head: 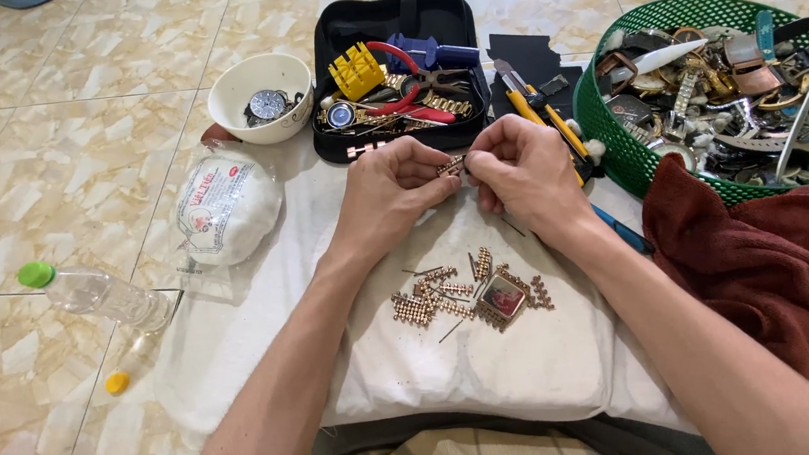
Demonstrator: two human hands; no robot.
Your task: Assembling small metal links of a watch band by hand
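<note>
My left hand [390, 192] and my right hand [521, 170] meet above a white cloth [533, 363], both pinching a small rose-gold watch band piece [451, 166] between their fingertips. Below them on the cloth lies a square rose-gold watch case [502, 296] with several loose band links [423, 304] and thin pins scattered around it.
Behind the hands stands an open black tool case [329, 29] holding pliers, a yellow block and watches. A white bowl [259, 79] with a watch sits at its left. A green basket [612, 141] of watches, a dark red towel [778, 263], a cotton bag [225, 210] and a clear bottle [103, 294] surround the cloth.
</note>
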